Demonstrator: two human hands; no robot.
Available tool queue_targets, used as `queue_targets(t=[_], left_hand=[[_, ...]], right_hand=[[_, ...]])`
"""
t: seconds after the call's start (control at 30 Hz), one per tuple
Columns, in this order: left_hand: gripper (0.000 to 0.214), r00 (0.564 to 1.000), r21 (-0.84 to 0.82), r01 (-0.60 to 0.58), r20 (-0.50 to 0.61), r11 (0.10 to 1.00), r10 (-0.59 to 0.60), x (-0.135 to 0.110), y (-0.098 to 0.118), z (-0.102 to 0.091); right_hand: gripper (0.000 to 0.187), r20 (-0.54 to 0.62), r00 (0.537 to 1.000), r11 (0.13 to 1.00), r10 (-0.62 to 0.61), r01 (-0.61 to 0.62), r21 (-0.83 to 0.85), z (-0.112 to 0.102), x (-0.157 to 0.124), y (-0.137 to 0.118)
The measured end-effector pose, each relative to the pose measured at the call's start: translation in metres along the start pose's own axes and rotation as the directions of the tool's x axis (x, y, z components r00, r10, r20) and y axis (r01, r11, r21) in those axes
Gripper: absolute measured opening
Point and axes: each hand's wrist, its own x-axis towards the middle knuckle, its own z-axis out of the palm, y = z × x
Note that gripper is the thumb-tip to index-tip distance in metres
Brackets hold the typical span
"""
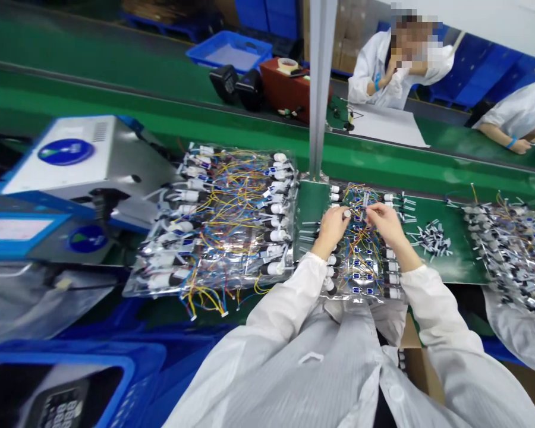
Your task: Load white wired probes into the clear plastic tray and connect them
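My left hand (332, 229) and my right hand (386, 221) meet over a clear plastic tray (361, 279) of small black-and-white cylindrical parts with blue, yellow and red wires. The left fingers curl around a small white-capped part at the tray's upper left. The right fingers pinch a thin grey piece (365, 199) held upright between both hands. White sleeves cover both arms.
A larger tray of wired parts (218, 220) lies left. A loose pile of small grey pieces (430, 238) sits right, with another heap of parts (512, 244) beyond. A metal post (318, 89) rises ahead. Grey machines (71, 178) stand left. Two people in white sit across the green conveyor (160, 119).
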Motion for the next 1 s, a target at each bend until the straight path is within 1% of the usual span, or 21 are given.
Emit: queue_targets(t=[0.07,0.1,0.17,0.23,0.27,0.33,0.37,0.43,0.5,0.53,0.63,0.77,0.93,1.0], left_hand=[[0.030,1.000,0.018,0.004,0.004,1.000,-0.004,0.001,0.000,0.000],[0.027,1.000,0.033,0.009,0.012,0.999,-0.009,0.002,-0.001,-0.001],[0.022,0.999,0.062,0.018,0.035,0.998,-0.020,0.003,-0.001,-0.001],[0.021,0.999,0.075,0.015,0.051,0.997,-0.019,0.004,-0.001,-0.001],[0.021,0.999,0.074,0.010,0.050,0.997,-0.014,0.004,-0.001,-0.001],[0.022,0.999,0.061,-0.001,0.033,0.998,-0.001,0.004,0.000,-0.001],[0.023,1.000,0.048,-0.005,0.019,0.999,0.004,0.003,0.000,0.000],[0.024,1.000,0.020,-0.005,-0.007,1.000,0.005,0.002,0.001,0.000],[0.027,1.000,-0.004,0.012,-0.019,1.000,-0.012,0.002,0.001,0.001],[0.028,0.999,-0.010,0.026,-0.021,1.000,-0.027,0.002,0.001,0.001],[0.025,0.998,-0.007,0.065,-0.012,0.998,-0.065,0.002,0.001,0.000],[0.017,0.998,0.010,0.063,0.002,0.998,-0.063,0.003,0.000,-0.002],[0.017,0.998,0.029,0.068,0.004,0.997,-0.069,0.004,0.001,-0.003],[0.017,0.997,0.031,0.072,0.002,0.997,-0.072,0.004,0.001,-0.003]], right_hand=[[0.026,0.050,0.997,0.992,-0.061,0.066,-0.107,0.024,0.018,0.004],[0.023,0.070,0.992,0.977,-0.106,0.117,-0.177,0.033,0.024,0.007],[0.019,0.106,0.976,0.934,-0.192,0.215,-0.286,0.041,0.031,0.014],[0.022,0.133,0.965,0.912,-0.227,0.258,-0.319,0.042,0.035,0.019],[0.023,0.140,0.966,0.916,-0.217,0.251,-0.312,0.040,0.036,0.021],[0.026,0.122,0.980,0.951,-0.156,0.182,-0.248,0.036,0.039,0.022],[0.029,0.098,0.988,0.973,-0.122,0.138,-0.185,0.034,0.040,0.022],[0.036,0.034,0.997,0.998,-0.067,0.067,-0.006,0.033,0.041,0.019],[0.041,-0.008,0.999,0.989,-0.042,0.042,0.139,0.035,0.041,0.017],[0.042,-0.007,0.999,0.986,-0.038,0.038,0.165,0.036,0.040,0.017],[0.041,0.020,1.000,0.992,-0.021,0.018,0.126,0.041,0.038,0.021],[0.036,-0.041,0.998,0.996,-0.037,0.040,0.084,0.045,0.037,0.033],[0.033,-0.004,0.998,0.998,-0.068,0.068,0.015,0.046,0.037,0.040],[0.034,-0.017,0.998,0.998,-0.065,0.065,0.015,0.046,0.036,0.040]])
